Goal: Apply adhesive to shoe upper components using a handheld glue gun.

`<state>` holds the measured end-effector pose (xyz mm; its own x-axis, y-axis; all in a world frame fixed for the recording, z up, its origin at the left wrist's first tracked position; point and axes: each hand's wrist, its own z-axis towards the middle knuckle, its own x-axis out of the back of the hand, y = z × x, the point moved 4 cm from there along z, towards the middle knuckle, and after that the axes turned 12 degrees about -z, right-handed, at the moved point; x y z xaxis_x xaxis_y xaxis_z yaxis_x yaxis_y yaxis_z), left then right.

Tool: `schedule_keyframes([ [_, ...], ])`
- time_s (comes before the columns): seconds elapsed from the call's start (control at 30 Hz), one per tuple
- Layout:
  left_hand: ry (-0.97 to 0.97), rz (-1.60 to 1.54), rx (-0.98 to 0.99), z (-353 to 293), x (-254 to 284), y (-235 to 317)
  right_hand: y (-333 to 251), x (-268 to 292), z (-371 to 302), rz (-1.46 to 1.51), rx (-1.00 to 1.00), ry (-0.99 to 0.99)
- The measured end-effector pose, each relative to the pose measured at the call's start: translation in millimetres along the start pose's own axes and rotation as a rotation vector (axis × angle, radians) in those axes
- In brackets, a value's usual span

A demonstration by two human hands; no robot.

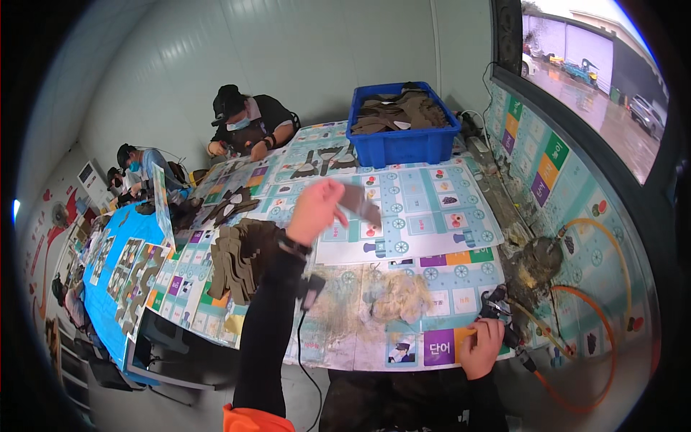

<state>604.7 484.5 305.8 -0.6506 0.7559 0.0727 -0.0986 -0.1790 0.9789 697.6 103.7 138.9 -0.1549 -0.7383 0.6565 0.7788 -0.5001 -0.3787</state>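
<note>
My left hand (315,210) reaches over the middle of the table, its fingers closed on a flat dark brown fabric piece (360,206). The piece is blurred and hangs above a white printed sheet (421,216). At the near right edge, my right hand (482,348) has its fingers curled against a dark spray gun (495,305); part of the grip is hidden. A stack of brown cut pieces (241,261) lies left of my left forearm. Between my arms, a patch of dried, fibrous yellowish residue (400,297) covers the tabletop.
A blue bin (403,146) full of brown pieces stands at the back. Orange hose (610,345) loops at the right, near a crusted lump (540,263). Across the table a masked person (248,126) handles pieces. A black cable (301,353) hangs over the near edge.
</note>
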Motion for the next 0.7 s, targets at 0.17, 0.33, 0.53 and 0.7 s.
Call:
schedule_keyframes([
  [0.17, 0.184, -0.282, -0.018, 115.2, 30.2, -32.3, 6.2, 10.3, -3.3, -0.052, -0.030, -0.002],
  [0.33, 0.146, 1.043, -0.109, 184.2, 174.7, -181.6, -14.7, 3.8, -2.4, 0.075, 0.016, -0.029],
  [0.53, 0.194, 0.524, 0.405, 190.0, 87.1, -252.8, -4.9, 13.3, 1.2, -0.075, -0.037, -0.051],
  [0.7, 0.196, 0.456, 0.424, 191.5, 68.4, -242.7, -0.3, 13.2, -0.3, -0.111, -0.043, -0.068],
])
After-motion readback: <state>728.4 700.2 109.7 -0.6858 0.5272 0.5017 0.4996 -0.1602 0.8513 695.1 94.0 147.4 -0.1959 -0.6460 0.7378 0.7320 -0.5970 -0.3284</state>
